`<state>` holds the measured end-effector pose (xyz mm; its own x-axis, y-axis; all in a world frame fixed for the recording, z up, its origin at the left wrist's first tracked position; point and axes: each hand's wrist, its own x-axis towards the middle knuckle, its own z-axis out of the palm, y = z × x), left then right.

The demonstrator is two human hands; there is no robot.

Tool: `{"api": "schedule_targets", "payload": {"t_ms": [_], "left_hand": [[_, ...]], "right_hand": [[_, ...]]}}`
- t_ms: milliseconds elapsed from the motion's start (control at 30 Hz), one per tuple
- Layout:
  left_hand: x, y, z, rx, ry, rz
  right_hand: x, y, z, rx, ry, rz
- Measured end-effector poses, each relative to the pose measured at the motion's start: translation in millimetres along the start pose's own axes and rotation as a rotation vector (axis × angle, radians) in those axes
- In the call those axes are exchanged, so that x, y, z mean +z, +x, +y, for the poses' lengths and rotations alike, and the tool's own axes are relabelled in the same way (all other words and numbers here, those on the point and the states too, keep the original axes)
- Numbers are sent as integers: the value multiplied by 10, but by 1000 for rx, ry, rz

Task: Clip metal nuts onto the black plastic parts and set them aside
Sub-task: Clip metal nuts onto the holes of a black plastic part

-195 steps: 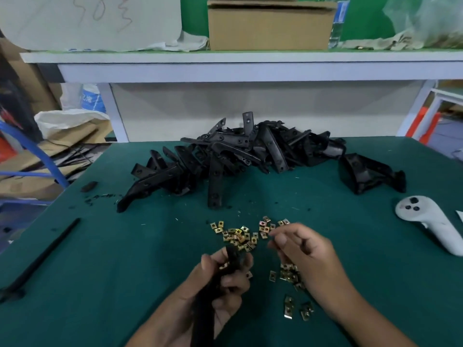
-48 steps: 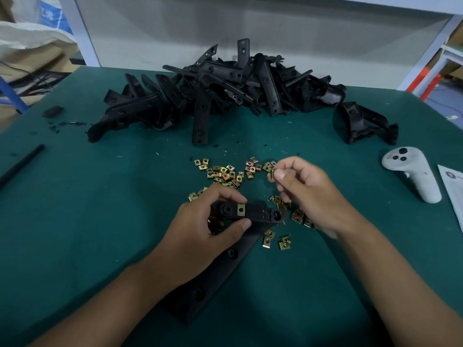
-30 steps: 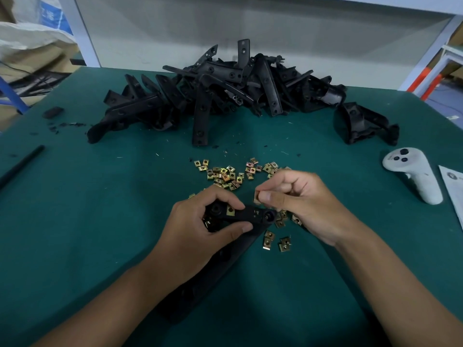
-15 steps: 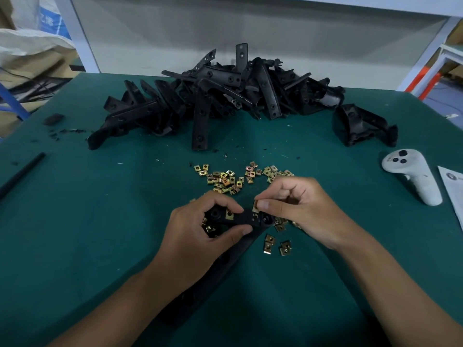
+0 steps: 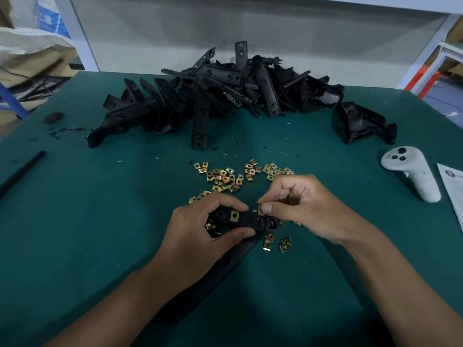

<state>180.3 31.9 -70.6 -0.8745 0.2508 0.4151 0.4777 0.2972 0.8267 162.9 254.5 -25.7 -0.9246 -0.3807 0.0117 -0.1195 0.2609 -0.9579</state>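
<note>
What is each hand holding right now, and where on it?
The left hand grips the long black plastic part near its upper end, beside a clipped-on nut. The right hand pinches a small brass-coloured metal nut between thumb and forefinger, at the part's edge.

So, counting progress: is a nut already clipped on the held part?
Yes, one brass nut sits clipped on the black part.

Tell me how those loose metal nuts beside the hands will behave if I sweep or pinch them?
The metal nuts look small, flat and squarish, so they would probably slide and scatter under a sweep, not roll. They appear thin and likely light; the right hand pinches one between thumb and fingertip. Their shiny finish suggests they may slip on the green table.
</note>
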Motion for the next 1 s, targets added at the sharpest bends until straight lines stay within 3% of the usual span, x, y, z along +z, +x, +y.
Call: {"api": "schedule_targets", "payload": {"t_ms": [367, 600, 733, 1000], "left_hand": [[-29, -6, 26, 33, 15, -20], [-88, 22, -19, -23, -66, -141], [-96, 30, -8, 42, -13, -102], [-80, 46, -32, -49, -19, 72]], "right_hand": [[22, -29, -27, 100, 61, -11], [-38, -63, -54, 96, 0, -100], [-26, -56, -36, 96, 23, -106], [72, -10, 47, 1, -13, 21]]}}
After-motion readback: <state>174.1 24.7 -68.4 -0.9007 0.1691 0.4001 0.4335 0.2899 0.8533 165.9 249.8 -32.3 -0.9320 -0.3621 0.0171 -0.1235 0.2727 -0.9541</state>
